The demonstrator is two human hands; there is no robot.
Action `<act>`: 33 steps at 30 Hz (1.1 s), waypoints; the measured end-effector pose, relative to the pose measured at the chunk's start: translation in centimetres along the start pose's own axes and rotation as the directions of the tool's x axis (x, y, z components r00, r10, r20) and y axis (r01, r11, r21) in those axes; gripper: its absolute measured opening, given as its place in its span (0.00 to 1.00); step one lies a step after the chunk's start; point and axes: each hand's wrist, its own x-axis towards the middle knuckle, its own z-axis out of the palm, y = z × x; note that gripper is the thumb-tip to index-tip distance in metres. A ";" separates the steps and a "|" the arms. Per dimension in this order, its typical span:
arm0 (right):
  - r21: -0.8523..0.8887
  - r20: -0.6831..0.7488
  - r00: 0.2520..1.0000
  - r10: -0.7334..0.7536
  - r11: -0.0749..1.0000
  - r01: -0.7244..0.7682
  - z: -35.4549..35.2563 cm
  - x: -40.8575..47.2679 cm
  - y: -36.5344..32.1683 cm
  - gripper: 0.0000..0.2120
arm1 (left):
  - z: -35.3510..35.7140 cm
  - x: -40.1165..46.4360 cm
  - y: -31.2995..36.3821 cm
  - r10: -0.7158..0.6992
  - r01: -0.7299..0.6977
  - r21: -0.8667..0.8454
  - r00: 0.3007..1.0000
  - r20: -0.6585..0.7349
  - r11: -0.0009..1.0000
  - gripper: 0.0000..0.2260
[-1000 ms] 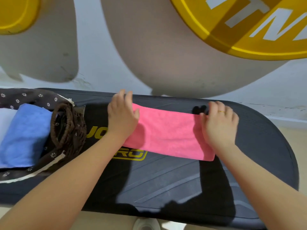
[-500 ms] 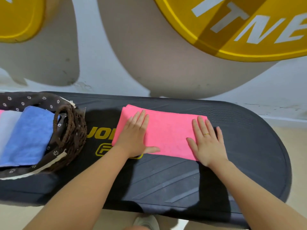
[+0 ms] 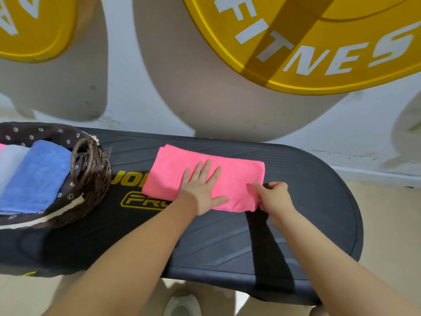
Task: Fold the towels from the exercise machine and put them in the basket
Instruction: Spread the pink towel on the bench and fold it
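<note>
A pale, scuffed wall [image 3: 145, 92] rose behind the scene, with two big yellow weight plates [image 3: 314, 42] casting soft grey shadows on it; the larger one carried white block lettering. Below them lay the exercise machine [image 3: 296, 224], a wide black platform with rounded ends, a ribbed rubbery deck and yellow lettering partly hidden under cloth. A beige floor showed along its near edge.

On the middle of the platform lay the pink towel [image 3: 177, 169], soft and fuzzy, folded into a long flat rectangle. The left hand [image 3: 202, 190] rested flat on it, fingers straight and spread, pressing the cloth down. The right hand [image 3: 275, 197] pinched the towel's near right corner between thumb and curled fingers, so that its grip was closed on the fabric, and the corner was bunched up slightly off the deck.

At the platform's left end sat the basket [image 3: 91, 179], woven of dark brown wicker with a looped handle and a dark floral cloth liner trimmed in cream. Inside it lay a folded blue towel [image 3: 38, 176], plush in texture, with a white towel [image 3: 9, 163] beside it and a sliver of pink at the frame's edge. The basket stood well apart from the pink towel, with bare deck between them. Both forearms crossed the near deck.
</note>
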 end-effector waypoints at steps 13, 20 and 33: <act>0.356 0.002 1.000 0.020 0.934 -0.019 -6.8 -1.9 0.0 0.09 | 1.8 -2.9 8.5 0.077 -0.074 -0.130 0.997 0.016 0.989 0.36; -0.007 0.081 0.957 -0.279 0.960 0.281 -7.9 -3.3 -1.5 0.24 | 0.9 -3.4 11.4 0.176 -0.161 -0.734 0.983 -0.058 0.659 0.25; -0.347 0.449 0.785 -0.426 0.727 0.593 2.3 -6.4 0.3 0.27 | 0.6 -4.9 4.3 -0.297 0.013 -0.946 0.951 -0.088 0.323 0.09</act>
